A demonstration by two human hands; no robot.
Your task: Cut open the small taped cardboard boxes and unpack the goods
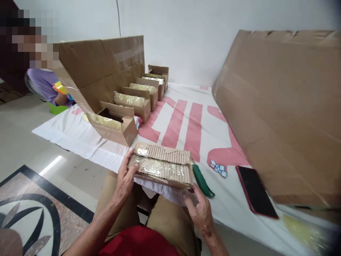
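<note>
A small cardboard box with its corrugated top flaps folded in lies at the table's front edge, tilted slightly. Clear shiny tape covers the left part of the flaps. My left hand grips its left end, thumb on top and fingers behind the side. At the lower right corner is my right hand, thumb and forefinger apart, the forefinger tip at or very near the box. Something small and dark red shows by that forefinger, too small to name. Just right of the box lies a green curved handle-like object.
Several open cardboard boxes stand in a row at left, before a tall cardboard panel. Another large cardboard sheet leans at right. A red-edged phone and blue-white scraps lie on the cloth. A person in purple sits far left.
</note>
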